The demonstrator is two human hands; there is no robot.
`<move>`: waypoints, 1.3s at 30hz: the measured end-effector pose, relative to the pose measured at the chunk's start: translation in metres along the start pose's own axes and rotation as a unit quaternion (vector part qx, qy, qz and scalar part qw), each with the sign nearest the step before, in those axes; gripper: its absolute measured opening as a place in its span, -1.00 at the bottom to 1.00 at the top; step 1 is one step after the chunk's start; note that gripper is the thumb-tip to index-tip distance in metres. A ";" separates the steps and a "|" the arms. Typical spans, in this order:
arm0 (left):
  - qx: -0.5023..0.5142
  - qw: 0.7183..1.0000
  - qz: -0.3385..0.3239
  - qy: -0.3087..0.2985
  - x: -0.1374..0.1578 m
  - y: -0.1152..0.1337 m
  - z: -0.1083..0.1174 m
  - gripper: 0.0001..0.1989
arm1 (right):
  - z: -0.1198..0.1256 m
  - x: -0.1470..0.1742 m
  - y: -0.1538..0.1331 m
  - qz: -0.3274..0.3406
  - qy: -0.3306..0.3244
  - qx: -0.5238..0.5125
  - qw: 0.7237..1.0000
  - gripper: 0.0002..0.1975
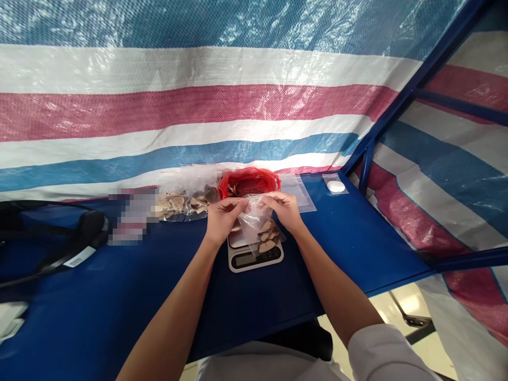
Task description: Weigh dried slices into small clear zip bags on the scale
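Between my two hands hangs a clear plastic zip bag (254, 218), tilted, with brownish dried slices (269, 236) gathered in its lower right corner. My left hand (222, 219) pinches the bag's top edge on one side, and my right hand (284, 209) pinches it on the other. Right below the bag is a white kitchen scale (237, 267) with a dark display, partly covered by it. Behind my hands sits an open red plastic bag (254, 177) with more dried pieces inside. Whether the zip bag's mouth is sealed, I cannot tell.
Filled clear bags (172, 205) of dried slices lie left of the red bag. Flat clear bags (304, 196) and a small white case (335, 186) are at right. Black headgear (85, 227) lies left on the blue table (159, 286). Striped sheeting (198, 111) hangs behind.
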State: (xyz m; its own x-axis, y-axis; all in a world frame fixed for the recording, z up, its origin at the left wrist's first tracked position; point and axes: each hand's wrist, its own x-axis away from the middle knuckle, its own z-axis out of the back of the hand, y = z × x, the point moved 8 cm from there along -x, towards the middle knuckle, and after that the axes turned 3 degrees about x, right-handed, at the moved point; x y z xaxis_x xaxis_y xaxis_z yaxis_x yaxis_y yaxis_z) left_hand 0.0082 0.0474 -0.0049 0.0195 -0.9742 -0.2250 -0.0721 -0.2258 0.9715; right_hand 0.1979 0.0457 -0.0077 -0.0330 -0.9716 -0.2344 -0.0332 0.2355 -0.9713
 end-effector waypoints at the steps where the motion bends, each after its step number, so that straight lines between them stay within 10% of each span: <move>1: -0.002 1.000 0.001 0.000 0.000 0.000 0.000 -0.71 | 0.000 0.000 -0.002 0.006 0.001 0.005 1.000 -0.69; 39: -0.073 0.993 0.008 -0.094 -0.025 0.009 -0.024 -0.68 | 0.005 -0.003 -0.004 0.085 -0.016 0.109 0.990 -0.72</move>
State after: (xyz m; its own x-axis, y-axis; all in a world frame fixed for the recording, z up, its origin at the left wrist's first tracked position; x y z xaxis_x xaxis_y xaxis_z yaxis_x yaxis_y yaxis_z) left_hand 0.0309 0.0697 0.0112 -0.1677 -0.9639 -0.2066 0.0755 -0.2215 0.9722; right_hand 0.2031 0.0474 -0.0035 0.0123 -0.9198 -0.3923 0.1867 0.3875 -0.9027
